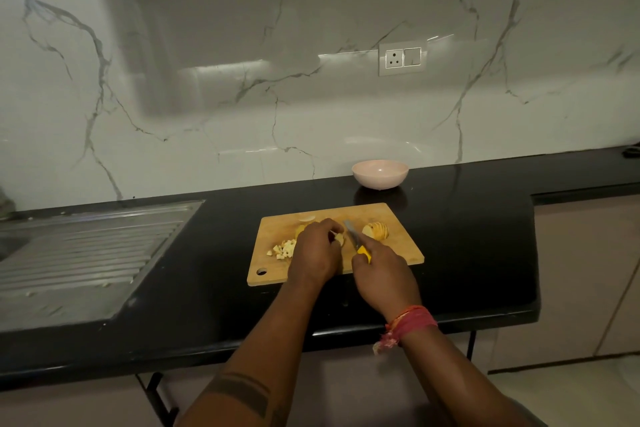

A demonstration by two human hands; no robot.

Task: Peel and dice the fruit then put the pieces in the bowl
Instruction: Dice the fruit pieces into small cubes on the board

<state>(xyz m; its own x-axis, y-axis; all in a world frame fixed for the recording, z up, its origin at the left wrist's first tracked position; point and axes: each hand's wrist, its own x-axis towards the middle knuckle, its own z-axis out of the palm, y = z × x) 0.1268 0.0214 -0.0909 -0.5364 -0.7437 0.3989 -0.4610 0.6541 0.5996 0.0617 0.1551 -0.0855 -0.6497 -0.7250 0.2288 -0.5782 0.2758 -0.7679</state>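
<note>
**Dicing fruit on the board, bowl waiting behind**

The right hand [379,269] has a clenched grip round the yellow handle of a knife [356,241], its blade angled up and left over the wooden cutting board [398,246]. A red thread band [410,322] is tied round that wrist. The left hand [317,251] lies knuckles-up just beside it, fingers curled down in a grip on a fruit piece [338,238] next to the blade; how much fruit sits under the palm cannot be told.

Left of that hand, a small heap of pale diced cubes [284,249] rests on the board. Right of the blade sits a sliced fruit half [376,230], its slices standing together. A thin scrap [307,218] lies near the board's far edge.

The board sits on the black tabletop [467,253]. A steel drainboard [86,250] is set in at the left. Beyond the board, near the marble wall, stands the pink bowl [380,174]. A socket plate [401,58] is on the wall above. No writing is readable.
</note>
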